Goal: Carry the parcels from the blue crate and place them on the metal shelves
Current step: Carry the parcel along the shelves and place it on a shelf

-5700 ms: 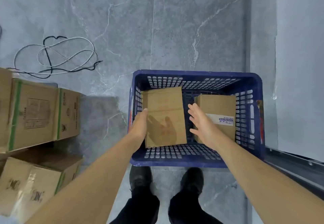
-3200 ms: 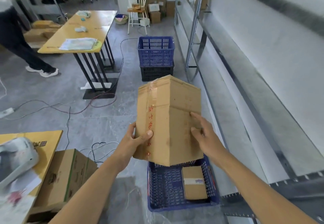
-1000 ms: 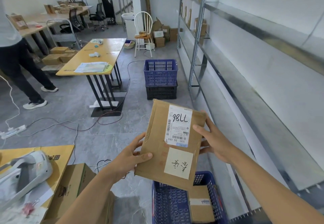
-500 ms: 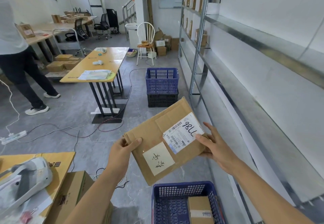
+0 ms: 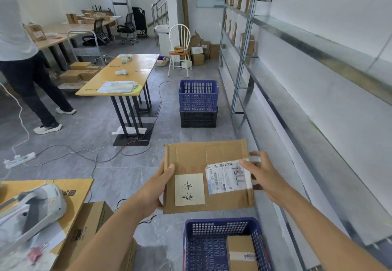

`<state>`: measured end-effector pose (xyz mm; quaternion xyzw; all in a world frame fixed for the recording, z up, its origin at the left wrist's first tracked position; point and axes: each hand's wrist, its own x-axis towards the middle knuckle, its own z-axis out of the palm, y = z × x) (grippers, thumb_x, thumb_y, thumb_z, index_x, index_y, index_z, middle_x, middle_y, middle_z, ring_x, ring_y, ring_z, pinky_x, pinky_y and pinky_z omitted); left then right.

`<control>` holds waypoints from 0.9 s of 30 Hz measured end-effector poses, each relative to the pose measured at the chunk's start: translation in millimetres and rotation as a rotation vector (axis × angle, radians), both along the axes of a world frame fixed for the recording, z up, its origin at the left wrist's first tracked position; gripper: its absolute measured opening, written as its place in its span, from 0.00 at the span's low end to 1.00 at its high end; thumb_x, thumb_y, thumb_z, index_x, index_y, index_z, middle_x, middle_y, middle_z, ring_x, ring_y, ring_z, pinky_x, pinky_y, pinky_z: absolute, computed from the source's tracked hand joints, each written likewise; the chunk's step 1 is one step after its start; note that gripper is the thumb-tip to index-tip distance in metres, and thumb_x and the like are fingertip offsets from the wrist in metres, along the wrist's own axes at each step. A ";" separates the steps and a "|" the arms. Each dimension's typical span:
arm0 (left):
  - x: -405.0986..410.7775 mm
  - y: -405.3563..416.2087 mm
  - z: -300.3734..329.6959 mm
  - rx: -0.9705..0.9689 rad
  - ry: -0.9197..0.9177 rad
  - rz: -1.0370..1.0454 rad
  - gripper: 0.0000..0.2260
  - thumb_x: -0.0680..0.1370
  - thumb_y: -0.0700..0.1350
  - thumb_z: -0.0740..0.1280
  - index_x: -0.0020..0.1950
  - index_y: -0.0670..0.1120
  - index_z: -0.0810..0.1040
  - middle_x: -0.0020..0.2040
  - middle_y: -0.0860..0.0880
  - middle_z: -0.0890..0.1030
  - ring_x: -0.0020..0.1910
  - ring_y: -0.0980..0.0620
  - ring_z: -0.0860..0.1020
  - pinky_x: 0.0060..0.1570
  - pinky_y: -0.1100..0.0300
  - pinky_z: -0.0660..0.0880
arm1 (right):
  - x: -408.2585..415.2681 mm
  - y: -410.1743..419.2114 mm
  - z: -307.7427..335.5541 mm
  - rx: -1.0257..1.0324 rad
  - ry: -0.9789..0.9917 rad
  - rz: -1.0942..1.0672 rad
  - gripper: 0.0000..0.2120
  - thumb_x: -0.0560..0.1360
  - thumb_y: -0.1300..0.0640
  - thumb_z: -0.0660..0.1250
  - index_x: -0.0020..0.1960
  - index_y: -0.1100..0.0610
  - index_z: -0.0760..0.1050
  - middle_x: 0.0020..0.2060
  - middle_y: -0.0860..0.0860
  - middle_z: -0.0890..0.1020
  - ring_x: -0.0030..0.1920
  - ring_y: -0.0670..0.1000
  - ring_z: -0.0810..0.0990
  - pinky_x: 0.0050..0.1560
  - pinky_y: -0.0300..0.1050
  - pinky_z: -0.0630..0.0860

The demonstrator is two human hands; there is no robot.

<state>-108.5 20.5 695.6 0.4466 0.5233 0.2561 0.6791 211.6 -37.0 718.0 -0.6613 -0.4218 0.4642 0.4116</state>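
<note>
Above the blue plastic crate (image 5: 214, 228) on the grey tiled floor (image 5: 84, 126), a flat brown cardboard parcel (image 5: 191, 156) is held level between two bare hands. At its left edge the left hand (image 5: 158, 188) has its grip closed on the parcel, thumb on top and fingers underneath. At its right edge the right hand (image 5: 264, 177) grips the parcel too, fingertips lying on the white printed shipping label (image 5: 228, 177); a cream handwritten note (image 5: 189, 189) sits just beside that label. Inside the crate, against its right wall, lies a second brown cardboard parcel (image 5: 241, 253). Along the right wall run the long metal shelves (image 5: 318, 43), their near stretch bare.
</note>
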 end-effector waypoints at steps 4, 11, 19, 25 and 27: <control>-3.3 8.8 12.0 0.170 0.037 0.058 0.13 0.79 0.61 0.71 0.63 0.71 0.80 0.57 0.56 0.88 0.60 0.48 0.85 0.57 0.38 0.83 | 3.4 -1.0 8.9 0.004 0.042 0.039 0.33 0.76 0.39 0.72 0.73 0.25 0.58 0.61 0.56 0.86 0.63 0.59 0.84 0.68 0.69 0.76; 5.1 18.7 29.7 0.310 -0.147 0.292 0.20 0.69 0.47 0.80 0.62 0.52 0.86 0.61 0.40 0.86 0.62 0.39 0.83 0.62 0.48 0.79 | 5.7 -7.9 1.5 0.012 0.121 -0.032 0.15 0.79 0.51 0.72 0.58 0.59 0.71 0.62 0.58 0.80 0.48 0.57 0.89 0.43 0.51 0.88; 38.3 10.5 26.0 0.351 -0.251 0.110 0.30 0.78 0.39 0.72 0.75 0.65 0.72 0.64 0.54 0.86 0.64 0.47 0.83 0.50 0.50 0.85 | -11.4 -28.3 -0.2 -0.059 0.001 0.198 0.23 0.82 0.42 0.65 0.74 0.27 0.63 0.67 0.41 0.79 0.57 0.47 0.83 0.45 0.40 0.84; 46.1 3.7 24.6 0.375 -0.163 0.023 0.42 0.77 0.31 0.72 0.80 0.66 0.64 0.66 0.51 0.85 0.66 0.48 0.82 0.61 0.51 0.81 | -15.5 -35.5 1.0 -0.008 -0.094 0.210 0.18 0.79 0.35 0.61 0.66 0.21 0.62 0.71 0.35 0.74 0.71 0.40 0.73 0.69 0.36 0.69; 49.3 1.8 27.4 0.345 -0.159 -0.001 0.40 0.80 0.35 0.72 0.78 0.72 0.63 0.66 0.57 0.85 0.64 0.51 0.83 0.53 0.53 0.84 | -13.4 -39.3 -0.6 0.014 0.028 0.174 0.18 0.79 0.36 0.63 0.65 0.20 0.65 0.69 0.30 0.77 0.70 0.36 0.76 0.67 0.32 0.71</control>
